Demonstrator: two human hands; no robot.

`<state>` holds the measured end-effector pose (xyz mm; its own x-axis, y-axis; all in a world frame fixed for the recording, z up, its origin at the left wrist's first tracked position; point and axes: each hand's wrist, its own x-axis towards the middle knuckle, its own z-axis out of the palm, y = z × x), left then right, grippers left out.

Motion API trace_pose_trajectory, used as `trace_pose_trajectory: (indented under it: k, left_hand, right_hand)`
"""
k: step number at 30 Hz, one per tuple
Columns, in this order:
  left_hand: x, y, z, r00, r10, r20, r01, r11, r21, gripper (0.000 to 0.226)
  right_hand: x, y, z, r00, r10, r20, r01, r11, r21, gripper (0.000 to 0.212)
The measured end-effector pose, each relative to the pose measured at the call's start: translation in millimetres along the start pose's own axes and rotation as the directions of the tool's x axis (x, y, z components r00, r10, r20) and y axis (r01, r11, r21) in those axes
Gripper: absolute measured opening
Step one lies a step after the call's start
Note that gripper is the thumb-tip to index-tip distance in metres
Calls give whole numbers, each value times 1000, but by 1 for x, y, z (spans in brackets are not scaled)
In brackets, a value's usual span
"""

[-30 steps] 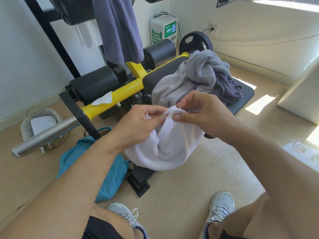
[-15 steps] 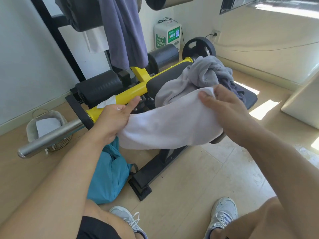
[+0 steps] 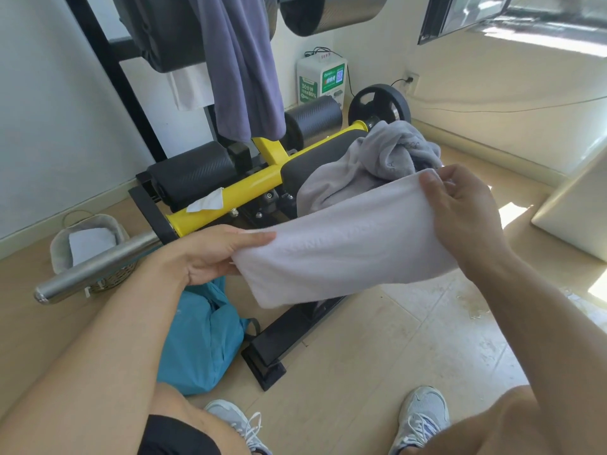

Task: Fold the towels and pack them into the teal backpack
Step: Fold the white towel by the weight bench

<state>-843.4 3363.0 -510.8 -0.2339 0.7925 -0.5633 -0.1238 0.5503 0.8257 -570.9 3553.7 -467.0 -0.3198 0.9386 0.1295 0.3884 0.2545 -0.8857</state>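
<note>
Towel-folding was under way beside a yellow-framed weight bench as a white towel was held stretched in the air between two bare hands. The left hand was closed on the towel's lower left end, thumb laid along the upper edge and fingers curled beneath the cloth. The right hand was raised higher and farther out, with the opposite corner pinched between thumb and fingertips. The towel's long axis was thus set on a slant, running from low on the left to high on the right, with its free lower edge left hanging in a shallow sag above the bench's black floor foot.

The teal backpack was seen slumped on the floor just below and slightly behind the left hand, partly hidden by the left forearm; whether its mouth was open could not be told. The left hand was judged the nearer of the two to the bag, so that any packing move would be made downward and to the left. A further fold looked to be needed first, likely made by the two ends being brought together.

More grey towels were left heaped, unfolded, on the bench pad beyond the white one, close behind the right hand.
</note>
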Motion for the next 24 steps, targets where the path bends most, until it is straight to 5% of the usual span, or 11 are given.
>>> trace_pose_trajectory:
  k: [5,12,14,17,21,24]
  left_hand:
    - [-3,-4,-4,988,53,142,-32,988,-150,71]
    - [7,2,7,968,-27,-250,-68,929,-364,38]
    - [11,0,12,912,6,-409,-136,948,-289,30]
    - [10,4,25,779,213,-590,-235,971,41,20]
    - [-7,19,54,661,513,-547,-272,844,463,37]
    - [-12,24,56,658,544,-520,-260,813,521,31]
  right_hand:
    - [3,-1,-2,996,-2,-88,4,1000,26,22]
    - [0,2,2,998,4,65,5,991,-131,23]
    - [-2,1,8,995,13,96,5,984,-178,24]
    - [-4,0,18,995,11,101,13,973,-230,25]
    - [-14,-7,36,992,-1,125,28,977,-213,27]
    - [-13,-13,36,995,-21,97,44,968,-246,25]
